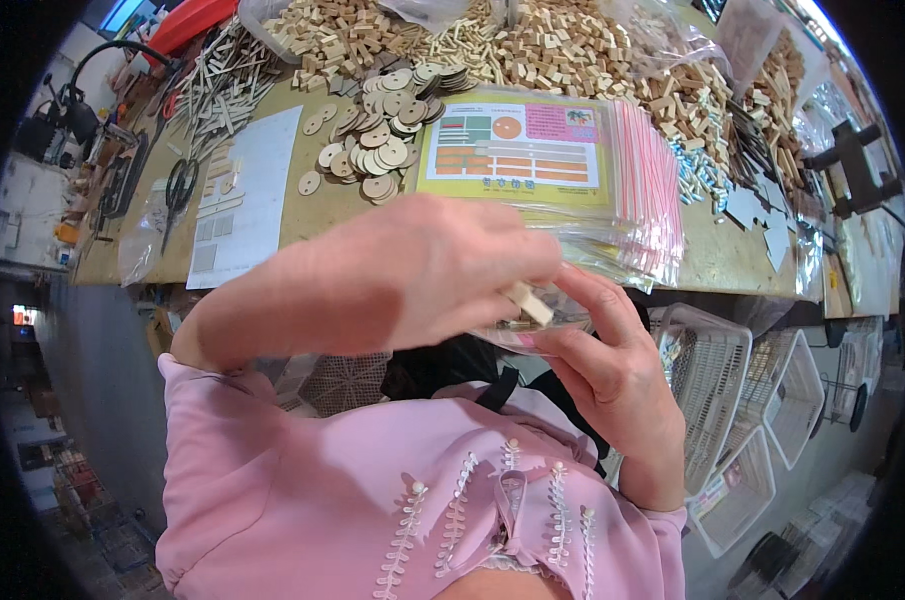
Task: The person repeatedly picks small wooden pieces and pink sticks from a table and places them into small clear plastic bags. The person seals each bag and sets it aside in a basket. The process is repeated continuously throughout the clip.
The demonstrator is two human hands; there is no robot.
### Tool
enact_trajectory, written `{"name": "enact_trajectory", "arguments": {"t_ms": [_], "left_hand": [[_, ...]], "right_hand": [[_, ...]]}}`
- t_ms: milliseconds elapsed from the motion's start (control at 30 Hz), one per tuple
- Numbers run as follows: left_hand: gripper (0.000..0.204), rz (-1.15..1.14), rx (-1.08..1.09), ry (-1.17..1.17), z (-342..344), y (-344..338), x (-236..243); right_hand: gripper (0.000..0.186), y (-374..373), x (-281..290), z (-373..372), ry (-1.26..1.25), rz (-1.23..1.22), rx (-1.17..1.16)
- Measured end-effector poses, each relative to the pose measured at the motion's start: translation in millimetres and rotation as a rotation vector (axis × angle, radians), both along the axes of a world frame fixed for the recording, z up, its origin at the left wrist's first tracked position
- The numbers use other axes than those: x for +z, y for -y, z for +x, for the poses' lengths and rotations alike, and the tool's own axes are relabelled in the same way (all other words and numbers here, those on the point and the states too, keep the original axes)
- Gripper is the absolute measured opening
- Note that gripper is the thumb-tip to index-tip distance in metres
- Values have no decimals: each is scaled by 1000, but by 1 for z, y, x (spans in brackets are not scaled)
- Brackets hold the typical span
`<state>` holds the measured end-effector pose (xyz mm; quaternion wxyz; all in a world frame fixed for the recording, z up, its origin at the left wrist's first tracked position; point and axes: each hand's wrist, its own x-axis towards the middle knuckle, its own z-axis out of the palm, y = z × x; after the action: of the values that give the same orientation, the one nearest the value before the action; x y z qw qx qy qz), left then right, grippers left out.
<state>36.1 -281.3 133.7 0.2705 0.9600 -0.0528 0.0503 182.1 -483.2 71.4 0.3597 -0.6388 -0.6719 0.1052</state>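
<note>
My left hand [443, 265] reaches across in front of my chest, its fingers closed at the mouth of a transparent plastic bag [513, 337]. A small pale wooden block [533, 304] shows at those fingertips; the fingers hide part of it. On the other side my right hand [613, 350] pinches the bag between thumb and fingers. Just beyond both hands lies a thick stack of transparent bags [648, 190] with pink edges. On the stack's top is a yellow-bordered printed card [518, 150] showing parts.
Round wooden discs [378, 150] lie left of the stack, near a printed sheet [243, 195] and black scissors [180, 190]. Heaps of wooden blocks [563, 50] and grey sticks [228, 85] line the back. White plastic baskets [708, 385] stand below the table edge at right.
</note>
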Motion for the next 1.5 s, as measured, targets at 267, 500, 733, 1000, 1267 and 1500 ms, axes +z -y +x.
{"name": "enact_trajectory", "arguments": {"t_ms": [267,500,733,1000,1267,1500], "left_hand": [[33,-205,-109,93,6,24,-14],[32,-108,0,277,-3,-7,-25],[37,549,947,78,-106,-240,-70],[32,666,1155,-47,-197,-353,-130],[19,564,1092,204,-193,-370,-123],[23,57,1289,712,-152,-334,-92]], "right_hand": [[24,11,4,-3,-44,-55,-74],[22,7,-8,-2,-27,-57,-121],[22,16,-16,5,-74,-108,-162],[22,9,-22,4,-82,-146,-200],[23,-3,-18,2,-60,-177,-166],[23,0,-19,5,-47,-142,-148]]}}
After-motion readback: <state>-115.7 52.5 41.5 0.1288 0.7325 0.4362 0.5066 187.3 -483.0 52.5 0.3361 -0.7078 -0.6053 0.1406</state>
